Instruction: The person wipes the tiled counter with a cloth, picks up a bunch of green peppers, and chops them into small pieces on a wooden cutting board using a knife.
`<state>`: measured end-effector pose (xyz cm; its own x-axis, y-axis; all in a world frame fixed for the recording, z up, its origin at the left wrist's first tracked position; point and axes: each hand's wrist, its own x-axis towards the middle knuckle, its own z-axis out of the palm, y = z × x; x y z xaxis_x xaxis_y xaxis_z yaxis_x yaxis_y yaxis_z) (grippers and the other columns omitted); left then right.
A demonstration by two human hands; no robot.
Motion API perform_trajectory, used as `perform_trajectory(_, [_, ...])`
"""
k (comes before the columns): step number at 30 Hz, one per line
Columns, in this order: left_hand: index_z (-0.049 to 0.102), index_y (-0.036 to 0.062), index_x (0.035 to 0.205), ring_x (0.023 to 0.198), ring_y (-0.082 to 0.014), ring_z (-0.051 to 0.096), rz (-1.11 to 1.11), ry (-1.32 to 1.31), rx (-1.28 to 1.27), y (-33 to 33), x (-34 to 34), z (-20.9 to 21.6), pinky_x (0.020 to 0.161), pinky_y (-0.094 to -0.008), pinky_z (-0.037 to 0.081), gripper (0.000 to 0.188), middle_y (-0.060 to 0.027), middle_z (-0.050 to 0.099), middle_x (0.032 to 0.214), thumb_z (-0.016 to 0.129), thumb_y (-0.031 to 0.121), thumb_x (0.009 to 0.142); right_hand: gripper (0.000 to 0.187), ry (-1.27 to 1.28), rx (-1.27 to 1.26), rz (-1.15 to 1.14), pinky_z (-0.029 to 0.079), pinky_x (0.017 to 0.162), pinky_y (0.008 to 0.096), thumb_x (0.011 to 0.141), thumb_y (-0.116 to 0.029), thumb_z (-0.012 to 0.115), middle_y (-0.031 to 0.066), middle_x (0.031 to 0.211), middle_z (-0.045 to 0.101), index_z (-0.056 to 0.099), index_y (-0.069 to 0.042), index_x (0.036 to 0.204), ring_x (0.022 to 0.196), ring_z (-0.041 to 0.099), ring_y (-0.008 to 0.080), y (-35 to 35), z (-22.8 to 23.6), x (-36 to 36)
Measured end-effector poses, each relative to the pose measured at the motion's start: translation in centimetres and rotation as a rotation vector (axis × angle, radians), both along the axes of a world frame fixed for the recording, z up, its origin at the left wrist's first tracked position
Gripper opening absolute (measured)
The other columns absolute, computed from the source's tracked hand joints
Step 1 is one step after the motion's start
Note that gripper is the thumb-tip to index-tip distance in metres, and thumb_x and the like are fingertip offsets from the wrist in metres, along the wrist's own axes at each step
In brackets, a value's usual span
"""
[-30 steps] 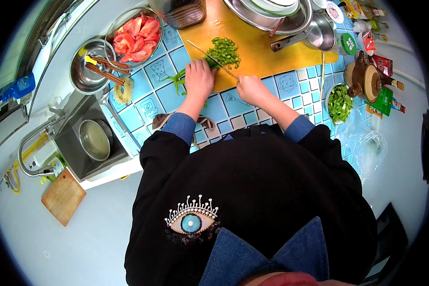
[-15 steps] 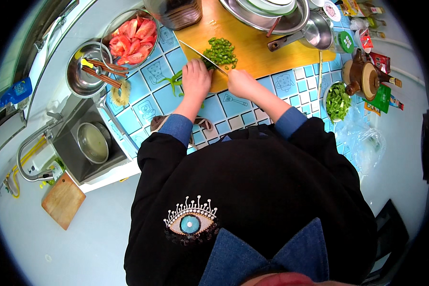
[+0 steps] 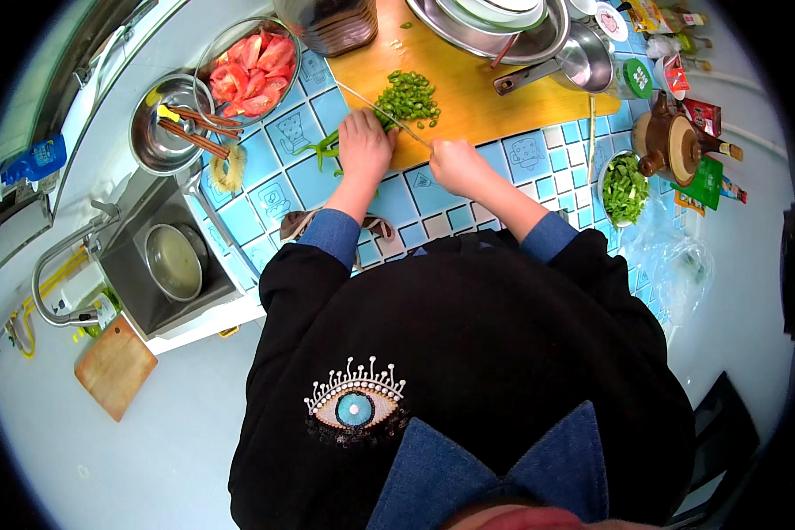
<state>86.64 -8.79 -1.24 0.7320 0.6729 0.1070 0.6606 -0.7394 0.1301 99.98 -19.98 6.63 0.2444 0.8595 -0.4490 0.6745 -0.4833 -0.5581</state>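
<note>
My right hand (image 3: 456,166) is wrapped round the handle of a kitchen knife, whose thin blade (image 3: 362,96) slants up and to the left over the wooden cutting board (image 3: 486,106). Just left of the blade, my left hand (image 3: 366,146) presses down with bent fingers on long green peppers (image 3: 323,152). Their ends stick out past the hand's left side, over the board's near-left edge. On the blade's far side lies a heap of chopped green pepper (image 3: 409,95). The fingertips of my left hand and the knife's handle are mostly hidden.
Tomato wedges fill a glass bowl (image 3: 200,64), beside a steel bowl (image 3: 136,132) with chopsticks across it. Stacked basins (image 3: 552,44) and a small saucepan (image 3: 583,57) crowd the board's far right. Chopped greens (image 3: 625,190) and a brown teapot (image 3: 671,150) stand right; a sink (image 3: 128,265) lies left.
My right hand and the knife have shifted slightly to the right. A small green piece now shows at the far part of the board. My left hand stays on the peppers.
</note>
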Motion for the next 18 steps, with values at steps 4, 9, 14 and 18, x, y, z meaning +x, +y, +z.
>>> perform_trajectory(4, [0.046, -0.0117, 0.117, 0.088, -0.0295, 0.049, 0.000, -0.072, -0.047, -0.1, 0.1, 0.0, 0.080, -0.0372, 0.040, 0.065, -0.0155, 0.050, 0.094, 0.069, 0.032, 0.074, 0.019, -0.002, -0.004, 0.001, 0.049, 0.074, 0.0513, 0.079, -0.009, 0.051, 0.0318, 0.078, 0.060, 0.060, 0.006, 0.081, 0.078, 0.060, 0.0469, -0.7, -0.4, 0.0])
perform_trajectory(9, [0.037, -0.0139, 0.125, 0.097, -0.0358, 0.048, 0.090, -0.271, -0.376, 0.3, -0.6, 0.6, 0.086, -0.0406, 0.041, 0.075, -0.0209, 0.049, 0.102, 0.074, 0.023, 0.072, 0.019, -0.003, -0.035, 0.020, 0.049, 0.074, 0.0510, 0.079, -0.009, 0.051, 0.0319, 0.079, 0.061, 0.061, 0.007, 0.082, 0.079, 0.061, 0.0466, -0.5, -0.8, -0.2])
perform_trajectory(14, [0.037, -0.0125, 0.121, 0.090, -0.0385, 0.048, 0.029, -0.340, -0.153, -0.4, -1.6, 0.4, 0.080, -0.0427, 0.042, 0.070, -0.0220, 0.048, 0.099, 0.072, 0.025, 0.074, 0.019, -0.006, -0.064, 0.029, 0.049, 0.074, 0.0504, 0.079, -0.009, 0.051, 0.0314, 0.081, 0.061, 0.061, 0.007, 0.083, 0.081, 0.061, 0.0458, -0.2, -1.3, -0.3])
perform_trajectory(18, [0.041, -0.0117, 0.119, 0.095, -0.0354, 0.048, 0.111, -0.150, -0.165, -0.6, -1.4, 0.0, 0.086, -0.0425, 0.039, 0.065, -0.0196, 0.049, 0.102, 0.069, 0.029, 0.077, 0.018, 0.004, -0.095, 0.024, 0.049, 0.074, 0.0500, 0.078, -0.008, 0.052, 0.0313, 0.082, 0.061, 0.061, 0.007, 0.083, 0.082, 0.061, 0.0453, 0.1, -0.7, -0.6])
